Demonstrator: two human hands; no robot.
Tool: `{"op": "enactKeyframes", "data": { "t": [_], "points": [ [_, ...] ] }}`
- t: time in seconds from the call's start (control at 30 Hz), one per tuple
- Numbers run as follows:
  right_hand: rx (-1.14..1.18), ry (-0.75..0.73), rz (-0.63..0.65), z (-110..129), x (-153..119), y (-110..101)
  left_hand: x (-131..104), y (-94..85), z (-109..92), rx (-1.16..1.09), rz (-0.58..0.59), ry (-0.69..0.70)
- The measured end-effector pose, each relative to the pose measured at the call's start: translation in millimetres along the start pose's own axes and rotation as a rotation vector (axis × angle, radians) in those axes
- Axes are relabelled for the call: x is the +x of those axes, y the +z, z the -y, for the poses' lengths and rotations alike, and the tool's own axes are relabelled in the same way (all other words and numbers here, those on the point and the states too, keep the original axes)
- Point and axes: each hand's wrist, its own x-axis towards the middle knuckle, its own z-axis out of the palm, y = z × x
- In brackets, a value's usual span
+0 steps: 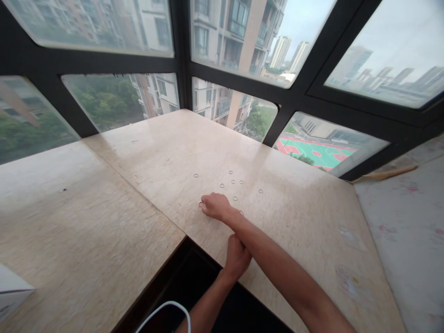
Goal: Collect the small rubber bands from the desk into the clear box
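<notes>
My right hand (215,206) reaches across to the left over the stone ledge, its fingers pinched at a thin ring (200,204) on the surface. Under my right forearm is my left hand (237,256), closed in a fist near the ledge's front edge; whatever it may hold is hidden. Several more thin rings lie flat beyond my hands, among them one ring (196,175) apart to the left and another ring (261,191) to the right. One ring (240,212) is partly covered by my right forearm.
The marbled ledge (104,222) has a seam across it. Dark-framed windows (183,64) border its back. A white box (12,291) stands at the lower left, and a white cable (169,303) curves over the dark gap in front. Clear plastic pieces (352,282) lie at the right.
</notes>
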Motion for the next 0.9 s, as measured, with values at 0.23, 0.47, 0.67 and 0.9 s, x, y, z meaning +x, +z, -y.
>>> {"op": "enactKeyframes", "data": {
  "t": [0.23, 0.47, 0.67, 0.9],
  "points": [
    [-0.058, -0.09, 0.038, -1.4, 3.0, 0.5, 0.3, 0.4, -3.5, 0.034, -0.014, -0.005],
    [0.019, -0.068, 0.018, -5.3, 0.0, 5.9, -0.5, 1.1, -4.4, 0.099, -0.028, 0.038],
    [0.282, -0.004, -0.059, -16.7, -16.8, 10.1, -1.4, 4.4, -2.8, 0.297, 0.017, 0.111],
    [1.83, 0.221, -0.241, -44.8, -76.5, 5.7, -3.4, 5.7, -1.7, 0.437, 0.057, 0.212]
  ]
}}
